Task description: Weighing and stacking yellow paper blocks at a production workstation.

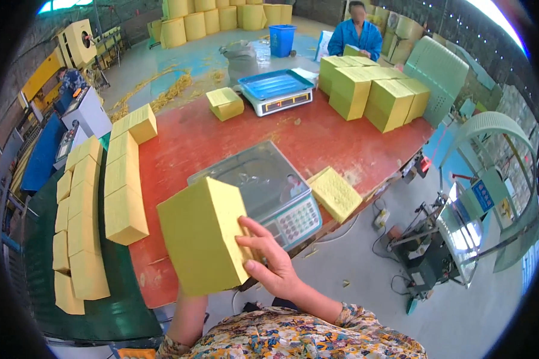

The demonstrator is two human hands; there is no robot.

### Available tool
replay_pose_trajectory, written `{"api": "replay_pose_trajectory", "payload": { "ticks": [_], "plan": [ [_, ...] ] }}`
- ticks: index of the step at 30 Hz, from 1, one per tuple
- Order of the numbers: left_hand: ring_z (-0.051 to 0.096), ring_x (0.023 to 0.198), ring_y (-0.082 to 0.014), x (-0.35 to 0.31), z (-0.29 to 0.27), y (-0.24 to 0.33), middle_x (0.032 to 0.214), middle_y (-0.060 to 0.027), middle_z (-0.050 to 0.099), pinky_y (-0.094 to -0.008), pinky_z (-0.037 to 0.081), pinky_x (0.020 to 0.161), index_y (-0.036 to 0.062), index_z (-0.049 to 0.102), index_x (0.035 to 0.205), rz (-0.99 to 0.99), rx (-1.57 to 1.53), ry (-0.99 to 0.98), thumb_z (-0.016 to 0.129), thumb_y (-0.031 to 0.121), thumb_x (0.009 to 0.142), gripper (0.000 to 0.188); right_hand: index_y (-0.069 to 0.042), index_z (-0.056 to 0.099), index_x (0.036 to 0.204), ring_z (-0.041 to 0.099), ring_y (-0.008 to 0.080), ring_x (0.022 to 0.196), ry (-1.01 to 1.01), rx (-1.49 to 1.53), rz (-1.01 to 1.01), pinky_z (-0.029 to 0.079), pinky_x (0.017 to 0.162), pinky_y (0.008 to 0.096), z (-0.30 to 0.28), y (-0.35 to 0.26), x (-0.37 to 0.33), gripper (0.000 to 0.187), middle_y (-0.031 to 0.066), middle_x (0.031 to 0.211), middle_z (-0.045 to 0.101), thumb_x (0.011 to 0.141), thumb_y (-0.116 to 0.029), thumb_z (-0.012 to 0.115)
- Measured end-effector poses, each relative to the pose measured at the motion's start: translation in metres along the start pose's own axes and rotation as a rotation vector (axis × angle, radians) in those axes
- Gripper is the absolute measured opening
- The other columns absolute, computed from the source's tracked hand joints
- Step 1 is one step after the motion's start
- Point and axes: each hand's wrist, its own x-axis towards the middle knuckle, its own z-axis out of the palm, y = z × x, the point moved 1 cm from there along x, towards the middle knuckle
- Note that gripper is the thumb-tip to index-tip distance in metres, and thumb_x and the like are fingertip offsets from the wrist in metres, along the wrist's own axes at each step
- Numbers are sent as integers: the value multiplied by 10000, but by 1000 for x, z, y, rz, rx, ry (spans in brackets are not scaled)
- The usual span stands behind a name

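Observation:
A thick stack of yellow paper [200,236] is held up at the table's near edge, tilted. My left hand [193,296] bears it from below; its fingers are hidden behind the stack. The fingers of my right hand [269,257] press, slightly spread, against the stack's right side. Just beyond it lies a digital scale [251,179] with a clear, plastic-looking top and a keypad. A smaller yellow paper stack [336,194] lies to the scale's right, at the table's edge.
Rows of yellow stacks [123,185] line the left, partly on a green surface [48,239]. Farther back on the red table [191,140] stand a blue-topped scale [275,90] and more stacks [350,90]. A co-worker in blue [356,39] sits behind. A machine [437,251] stands at right.

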Motion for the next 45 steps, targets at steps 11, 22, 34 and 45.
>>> {"api": "replay_pose_trajectory", "payload": {
  "ticks": [11, 22, 34, 45],
  "plan": [
    [590, 1173, -262, 128, 85, -90, 1331, -146, 551, -396, 535, 957, 40, 420, 1423, -126, -368, 85, 555, 337, 988, 543, -36, 557, 1322, 393, 401, 1376, 2, -454, -136, 331, 1126, 464, -139, 55, 104, 461, 224, 1445, 448, 876, -130, 631],
    [558, 1208, -353, 94, 113, -15, 1328, -198, 558, -483, 440, 1023, -5, 529, 1344, -107, 175, 292, 356, 304, 1042, 466, -80, 557, 1304, 413, 345, 1366, -224, -606, -282, 445, 987, 482, -127, 91, 137, 496, 166, 1441, 460, 862, -284, 651],
    [599, 1063, -405, 83, 159, 36, 1112, -206, 639, -504, 439, 995, -27, 653, 1076, 738, 1493, 99, 601, 83, 852, 255, -73, 653, 1144, 553, 351, 1228, -176, -580, -272, 464, 999, 479, -112, 87, 139, 419, 151, 1280, 598, 733, -124, 723],
    [627, 1095, -315, 56, 73, 69, 1144, -164, 647, -456, 481, 1008, -4, 666, 1059, 681, 1231, -118, 716, 96, 782, 298, -39, 677, 1078, 557, 357, 1219, -163, -838, -219, 352, 1079, 510, -43, 15, 135, 293, 138, 1188, 653, 786, -57, 677]
  ]
}}
